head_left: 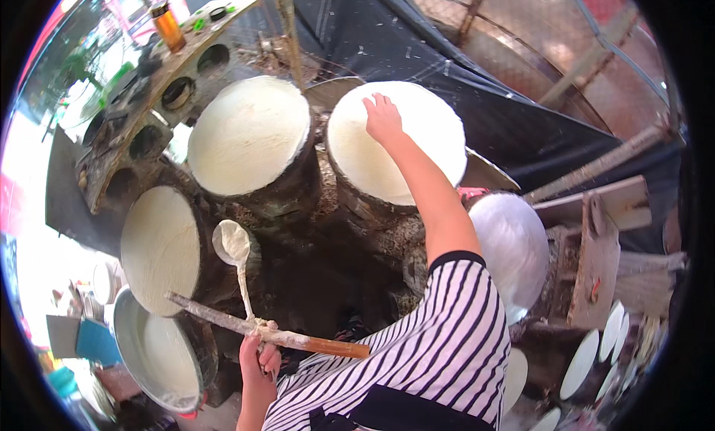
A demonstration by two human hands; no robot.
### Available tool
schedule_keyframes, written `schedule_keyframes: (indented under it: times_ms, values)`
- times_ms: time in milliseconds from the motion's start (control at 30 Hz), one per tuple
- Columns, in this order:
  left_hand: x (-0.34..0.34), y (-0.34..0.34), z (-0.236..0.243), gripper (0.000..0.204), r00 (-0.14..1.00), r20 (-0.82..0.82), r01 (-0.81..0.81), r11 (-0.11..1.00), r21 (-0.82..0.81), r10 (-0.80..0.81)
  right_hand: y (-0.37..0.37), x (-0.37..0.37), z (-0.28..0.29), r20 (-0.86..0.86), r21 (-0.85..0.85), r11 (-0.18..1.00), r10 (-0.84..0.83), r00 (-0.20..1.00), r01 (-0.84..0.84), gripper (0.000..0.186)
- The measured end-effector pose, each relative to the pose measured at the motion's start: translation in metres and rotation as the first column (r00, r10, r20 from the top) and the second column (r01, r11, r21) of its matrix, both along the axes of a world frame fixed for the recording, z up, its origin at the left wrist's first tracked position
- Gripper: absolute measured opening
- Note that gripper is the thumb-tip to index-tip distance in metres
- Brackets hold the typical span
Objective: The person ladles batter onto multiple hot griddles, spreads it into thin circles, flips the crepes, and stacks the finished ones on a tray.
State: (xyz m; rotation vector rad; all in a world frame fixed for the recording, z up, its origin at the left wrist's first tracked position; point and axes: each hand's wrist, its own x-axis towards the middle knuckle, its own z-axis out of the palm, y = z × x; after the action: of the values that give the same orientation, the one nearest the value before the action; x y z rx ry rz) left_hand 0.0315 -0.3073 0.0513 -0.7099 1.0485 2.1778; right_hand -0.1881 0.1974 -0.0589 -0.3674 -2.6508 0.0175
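My left hand (258, 358) is closed around a ladle (244, 288) and a long wooden stick (223, 318), which cross at the fingers. Pale, wet batter coats the ladle's bowl, which hangs near a griddle (160, 251) with a whitish layer on top. My right arm reaches far forward, and my right hand (383, 118) is over the large round white griddle (424, 133) at the far right, fingers a little apart and holding nothing I can see. Whether the fingertips touch the white surface cannot be told. Beside it stands another white-topped round griddle (249, 137).
A wide metal basin of pale batter (160, 353) stands at the near left. A shiny domed lid (510, 248) sits right of my arm. A ledge with round holes (177, 93) carries an orange bottle (167, 27). Wooden boards (596, 260) and black sheeting (447, 73) border the right and back.
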Motion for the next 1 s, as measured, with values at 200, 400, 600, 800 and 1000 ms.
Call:
schedule_keyframes:
  times_ms: [200, 400, 600, 800, 1000]
  values:
    - [0.03, -0.002, 0.003, 0.024, 0.957, -0.009, -0.289, 0.955, -0.065, 0.289, 0.005, -0.097, -0.006, 0.441, 0.175, 0.98, 0.012, 0.898, -0.099, 0.042]
    - [0.058, -0.004, 0.039, 0.017, 0.862, -0.056, -0.503, 0.864, 0.029, 0.504, 0.015, -0.12, -0.002, 0.575, 0.219, 0.954, 0.044, 0.817, -0.205, 0.026]
    - [0.113, -0.065, 0.02, 0.056, 0.776, -0.625, -0.553, 0.389, -0.737, -0.079, 0.028, -0.095, 0.044, 0.561, 0.221, 0.944, 0.084, 0.824, -0.247, 0.023]
    - [0.105, -0.118, 0.029, 0.05, 0.757, -0.651, -0.637, 0.167, -0.753, -0.047, 0.041, -0.036, 0.099, 0.438, 0.007, 0.963, 0.238, 0.867, -0.268, 0.014]
    - [0.078, -0.168, 0.018, 0.044, 0.765, -0.636, -0.62, 0.152, -0.77, -0.102, 0.034, 0.091, 0.168, 0.213, -0.034, 0.954, 0.298, 0.93, -0.298, 0.008]
